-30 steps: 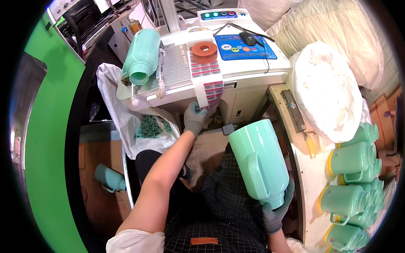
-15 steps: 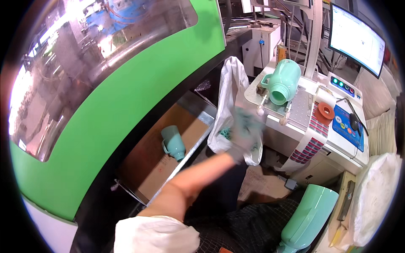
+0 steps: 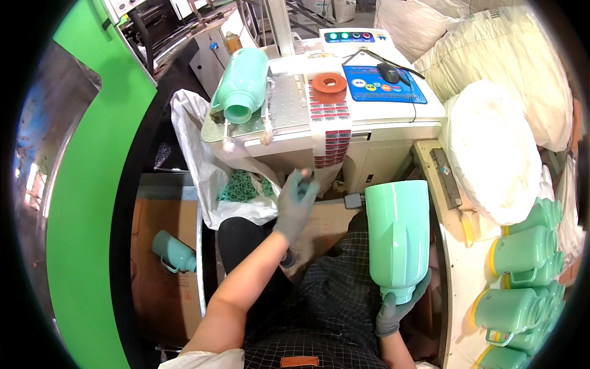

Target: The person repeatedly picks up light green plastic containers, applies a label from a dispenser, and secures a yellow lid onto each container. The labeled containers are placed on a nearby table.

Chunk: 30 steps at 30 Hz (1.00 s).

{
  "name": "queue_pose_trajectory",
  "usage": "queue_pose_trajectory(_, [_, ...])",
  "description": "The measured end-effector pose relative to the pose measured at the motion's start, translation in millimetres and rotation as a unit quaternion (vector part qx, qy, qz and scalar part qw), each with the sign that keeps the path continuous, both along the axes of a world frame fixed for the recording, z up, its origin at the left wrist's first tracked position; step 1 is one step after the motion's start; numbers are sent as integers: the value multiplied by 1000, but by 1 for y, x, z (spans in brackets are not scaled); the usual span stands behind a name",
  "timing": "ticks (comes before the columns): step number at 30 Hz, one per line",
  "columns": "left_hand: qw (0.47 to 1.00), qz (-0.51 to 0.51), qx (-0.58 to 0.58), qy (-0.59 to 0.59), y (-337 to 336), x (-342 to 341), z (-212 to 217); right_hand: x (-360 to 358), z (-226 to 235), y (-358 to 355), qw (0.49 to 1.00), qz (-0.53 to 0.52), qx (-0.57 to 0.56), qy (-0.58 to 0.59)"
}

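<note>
My right hand (image 3: 398, 309), in a grey glove, grips a mint-green plastic thermos jug body (image 3: 398, 237) around its narrow neck. The jug stands neck-down over my lap on the right, its wide end pointing away and its handle facing up. My left hand (image 3: 296, 206), also gloved, is raised in front of the white workbench, beside a hanging strip of printed labels (image 3: 332, 140). Its fingers are bent and apart, and I see nothing in them. A second green jug body (image 3: 243, 80) lies on the perforated bench plate, mouth towards me.
Left of my knees, a white bag (image 3: 206, 147) holds green plastic scraps (image 3: 239, 186). Another jug (image 3: 173, 251) lies in a cardboard-lined bin beside the green machine (image 3: 86, 215). Several finished-looking jugs (image 3: 510, 307) crowd the right shelf. An orange tape roll (image 3: 329, 86) sits on the bench.
The view has turned to the right. My left hand has left the scrap bag and moved right, towards the label strip. My right hand on the jug's neck has come into view.
</note>
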<state>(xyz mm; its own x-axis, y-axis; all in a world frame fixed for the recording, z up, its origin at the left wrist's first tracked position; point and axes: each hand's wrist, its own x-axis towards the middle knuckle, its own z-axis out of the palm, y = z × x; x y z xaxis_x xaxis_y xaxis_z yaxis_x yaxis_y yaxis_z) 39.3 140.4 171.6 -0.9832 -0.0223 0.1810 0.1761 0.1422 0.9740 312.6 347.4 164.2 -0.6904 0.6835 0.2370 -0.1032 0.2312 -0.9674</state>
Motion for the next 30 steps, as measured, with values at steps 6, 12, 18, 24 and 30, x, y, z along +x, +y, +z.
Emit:
queue_pose_trajectory(6, [978,159,-113,-73,20,-137,-121,-15,-33,1,1000,10,19,13])
queue_pose_trajectory(12, [991,62,-95,74,22,-70,-57,-10,-40,8,1000,-5,27,-5])
queue_pose_trajectory(18, [917,67,-235,317,13,-61,-22,-14,-26,4,1000,25,-2,12])
queue_pose_trajectory(24, [933,34,-236,270,6,-50,-4,-16,-17,5,1000,28,2,5])
queue_pose_trajectory(30, [916,32,-295,272,1,-52,-3,-12,-13,-1,998,39,-36,18])
